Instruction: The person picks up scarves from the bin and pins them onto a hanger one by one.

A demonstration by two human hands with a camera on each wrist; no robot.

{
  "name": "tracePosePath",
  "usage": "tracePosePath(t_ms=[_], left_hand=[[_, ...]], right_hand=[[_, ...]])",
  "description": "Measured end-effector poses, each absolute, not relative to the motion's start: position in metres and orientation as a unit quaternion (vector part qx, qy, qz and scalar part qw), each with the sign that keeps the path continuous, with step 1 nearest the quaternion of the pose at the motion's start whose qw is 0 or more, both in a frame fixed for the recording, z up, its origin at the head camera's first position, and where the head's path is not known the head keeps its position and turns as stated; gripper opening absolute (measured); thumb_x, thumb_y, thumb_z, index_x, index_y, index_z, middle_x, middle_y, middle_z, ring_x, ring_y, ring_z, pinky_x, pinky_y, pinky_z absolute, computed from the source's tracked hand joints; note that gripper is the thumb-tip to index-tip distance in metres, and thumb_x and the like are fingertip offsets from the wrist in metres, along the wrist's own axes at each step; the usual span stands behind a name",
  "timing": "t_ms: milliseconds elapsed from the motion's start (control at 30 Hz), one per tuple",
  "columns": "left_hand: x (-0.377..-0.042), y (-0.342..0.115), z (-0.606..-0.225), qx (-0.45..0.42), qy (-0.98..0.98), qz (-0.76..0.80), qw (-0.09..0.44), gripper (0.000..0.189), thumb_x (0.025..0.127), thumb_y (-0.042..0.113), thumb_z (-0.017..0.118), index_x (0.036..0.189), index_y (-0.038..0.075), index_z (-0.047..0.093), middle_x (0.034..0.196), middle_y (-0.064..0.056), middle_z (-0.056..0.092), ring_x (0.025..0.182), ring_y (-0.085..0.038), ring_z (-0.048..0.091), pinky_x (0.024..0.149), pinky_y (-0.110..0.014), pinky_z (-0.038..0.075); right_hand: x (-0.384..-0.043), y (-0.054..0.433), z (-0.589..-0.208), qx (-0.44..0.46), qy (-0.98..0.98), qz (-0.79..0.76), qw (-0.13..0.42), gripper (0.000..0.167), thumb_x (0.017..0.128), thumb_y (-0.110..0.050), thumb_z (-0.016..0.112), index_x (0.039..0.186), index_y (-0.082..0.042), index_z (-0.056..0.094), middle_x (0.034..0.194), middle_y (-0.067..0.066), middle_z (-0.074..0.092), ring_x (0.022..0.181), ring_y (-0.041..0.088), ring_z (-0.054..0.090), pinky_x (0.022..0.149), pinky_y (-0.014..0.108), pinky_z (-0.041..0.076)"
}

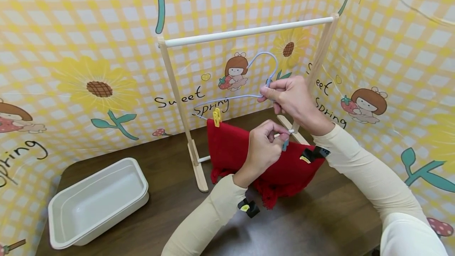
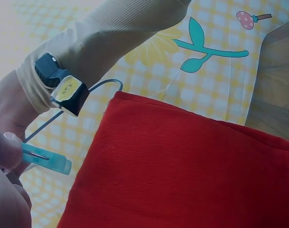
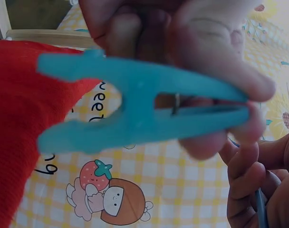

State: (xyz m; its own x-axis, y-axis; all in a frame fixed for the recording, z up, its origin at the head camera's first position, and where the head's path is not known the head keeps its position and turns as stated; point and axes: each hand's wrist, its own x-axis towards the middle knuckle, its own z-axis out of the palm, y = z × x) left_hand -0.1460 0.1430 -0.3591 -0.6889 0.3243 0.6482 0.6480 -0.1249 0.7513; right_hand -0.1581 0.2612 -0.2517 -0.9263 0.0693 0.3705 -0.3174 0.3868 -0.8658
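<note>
My right hand [image 1: 293, 100] pinches the blue wire hanger [image 1: 264, 53] just below its hook and holds it up. A folded red fringed cloth [image 1: 231, 141] hangs over the hanger's lower part. One yellow clothespin [image 1: 217, 117] is clipped at the cloth's left top corner. In front of the cloth, my left hand [image 1: 263, 145] squeezes a teal clothespin [image 3: 137, 99] by its handles. Its jaws are spread and hold nothing in the right wrist view. In the left wrist view the clothespin [image 2: 47, 158] is beside the cloth's edge, apart from it.
A wooden rack with a white top rod [image 1: 249, 31] stands behind the hands; the hook is below the rod. A white plastic basin [image 1: 97, 196] sits on the left of the dark wooden table [image 1: 167, 208]. Yellow checked cloth covers the walls.
</note>
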Motion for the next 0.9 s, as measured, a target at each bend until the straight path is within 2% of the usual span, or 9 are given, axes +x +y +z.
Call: tracePosePath(t_ms=[400, 600, 900], left_hand=[[-0.145, 0.153, -0.359, -0.371, -0.662, -0.637, 0.133, 0.009, 0.083, -0.005, 0.069, 0.083, 0.002, 0.074, 0.073, -0.009, 0.066, 0.055, 0.000, 0.037, 0.050, -0.017, 0.032], [-0.143, 0.156, -0.355, -0.373, -0.664, -0.635, 0.131, 0.009, 0.084, -0.005, 0.068, 0.083, 0.002, 0.073, 0.074, -0.008, 0.067, 0.054, 0.000, 0.038, 0.049, -0.017, 0.033], [-0.140, 0.161, -0.357, -0.372, -0.668, -0.631, 0.130, 0.009, 0.083, -0.005, 0.067, 0.081, 0.002, 0.073, 0.070, -0.008, 0.063, 0.052, 0.000, 0.037, 0.048, -0.017, 0.032]], right_hand=[[-0.158, 0.261, -0.249, 0.070, -0.820, 0.544, 0.167, 0.025, 0.094, -0.018, 0.074, 0.086, 0.005, 0.078, 0.067, -0.004, 0.074, 0.039, 0.015, 0.050, 0.038, 0.020, 0.032], [-0.157, 0.260, -0.247, 0.072, -0.820, 0.547, 0.150, 0.025, 0.095, -0.019, 0.073, 0.090, 0.006, 0.077, 0.070, -0.008, 0.075, 0.040, 0.011, 0.050, 0.040, 0.018, 0.034], [-0.154, 0.258, -0.250, 0.067, -0.827, 0.530, 0.176, 0.020, 0.093, -0.017, 0.075, 0.084, -0.001, 0.079, 0.064, -0.005, 0.072, 0.039, 0.010, 0.049, 0.041, 0.020, 0.036]])
